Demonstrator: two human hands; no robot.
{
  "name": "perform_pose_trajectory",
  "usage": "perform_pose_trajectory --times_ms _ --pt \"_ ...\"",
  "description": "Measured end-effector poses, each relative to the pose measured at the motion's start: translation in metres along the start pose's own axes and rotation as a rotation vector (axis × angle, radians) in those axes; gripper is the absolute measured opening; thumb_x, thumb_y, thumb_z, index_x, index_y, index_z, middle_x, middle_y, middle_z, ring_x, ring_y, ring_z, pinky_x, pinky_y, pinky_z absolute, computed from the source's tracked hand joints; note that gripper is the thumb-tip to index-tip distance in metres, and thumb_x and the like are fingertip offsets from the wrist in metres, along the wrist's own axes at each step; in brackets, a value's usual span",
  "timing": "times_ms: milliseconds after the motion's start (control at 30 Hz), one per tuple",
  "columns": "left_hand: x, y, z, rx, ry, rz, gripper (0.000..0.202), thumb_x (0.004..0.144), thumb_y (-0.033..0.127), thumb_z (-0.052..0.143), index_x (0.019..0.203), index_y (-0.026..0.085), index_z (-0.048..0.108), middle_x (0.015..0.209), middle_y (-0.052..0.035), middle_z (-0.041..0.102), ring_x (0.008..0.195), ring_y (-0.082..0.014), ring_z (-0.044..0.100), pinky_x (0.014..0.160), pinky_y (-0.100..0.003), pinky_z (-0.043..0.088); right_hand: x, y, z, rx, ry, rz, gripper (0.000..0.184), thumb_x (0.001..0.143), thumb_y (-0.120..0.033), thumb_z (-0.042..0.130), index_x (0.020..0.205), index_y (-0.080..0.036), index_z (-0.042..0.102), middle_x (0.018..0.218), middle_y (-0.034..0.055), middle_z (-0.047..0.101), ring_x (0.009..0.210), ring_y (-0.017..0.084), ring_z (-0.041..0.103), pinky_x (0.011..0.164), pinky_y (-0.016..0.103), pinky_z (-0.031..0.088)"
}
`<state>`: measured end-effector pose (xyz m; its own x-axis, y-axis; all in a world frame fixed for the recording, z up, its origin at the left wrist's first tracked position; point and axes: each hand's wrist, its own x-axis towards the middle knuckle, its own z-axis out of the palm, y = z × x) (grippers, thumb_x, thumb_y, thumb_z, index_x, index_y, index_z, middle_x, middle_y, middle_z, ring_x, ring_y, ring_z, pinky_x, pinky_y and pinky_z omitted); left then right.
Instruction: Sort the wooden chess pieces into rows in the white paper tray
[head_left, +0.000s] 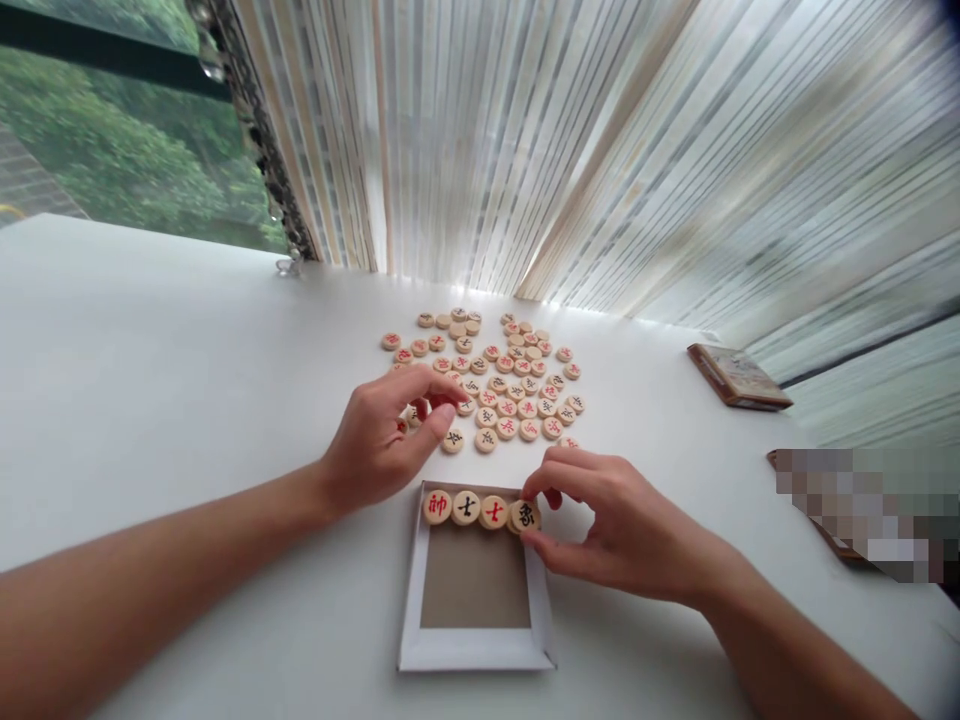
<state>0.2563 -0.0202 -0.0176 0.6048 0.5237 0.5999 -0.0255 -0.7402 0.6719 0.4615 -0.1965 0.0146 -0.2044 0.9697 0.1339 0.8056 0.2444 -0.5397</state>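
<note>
My right hand point(600, 515) pinches a Chinese chess piece point(525, 515) with a black character between thumb and forefinger, at the top right corner of an open white box point(476, 648). Left of it, three more pieces line the box's far end: a red-marked one point(437, 507), a black-marked one point(466, 507) and another red-marked one point(493, 512). My left hand point(397, 425) is over the near left of the scattered pieces, its thumb and forefinger closed at a black-marked piece point(466, 406). Its other fingers are curled and partly hidden.
Many round wooden pieces point(507, 407) with red or black characters lie spread beyond the box on the white table point(187, 380). Some show blank faces. A brown box point(739, 376) lies at the right by the striped curtain point(480, 150). A blurred-out object point(862, 510) is nearer.
</note>
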Motion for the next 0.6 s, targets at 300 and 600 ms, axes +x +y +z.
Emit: perform_pose_trajectory --times_ms 300,600 --pt "0.0019 0.0055 0.0004 0.026 -0.017 0.027 0.015 0.094 0.013 0.06 0.097 0.013 0.075 0.086 -0.0032 0.076 0.075 -0.0143 0.068 0.07 -0.024 0.052 -0.0028 0.0011 0.001 -0.048 -0.028 0.013 0.009 0.09 -0.022 0.072 0.098 -0.017 0.07 0.084 0.0038 0.063 0.071 0.016 0.055 0.061 0.025 0.043" --pt "0.0023 0.0069 0.0006 0.03 -0.021 0.03 0.015 0.093 0.013 0.06 0.095 0.013 0.075 0.086 -0.0034 0.076 0.074 -0.0139 0.067 0.07 -0.024 0.052 -0.0016 -0.0009 0.0018 -0.072 -0.008 -0.01 0.009 0.089 -0.02 0.072 0.097 -0.017 0.07 0.083 0.0032 0.064 0.069 0.015 0.056 0.061 0.025 0.044"
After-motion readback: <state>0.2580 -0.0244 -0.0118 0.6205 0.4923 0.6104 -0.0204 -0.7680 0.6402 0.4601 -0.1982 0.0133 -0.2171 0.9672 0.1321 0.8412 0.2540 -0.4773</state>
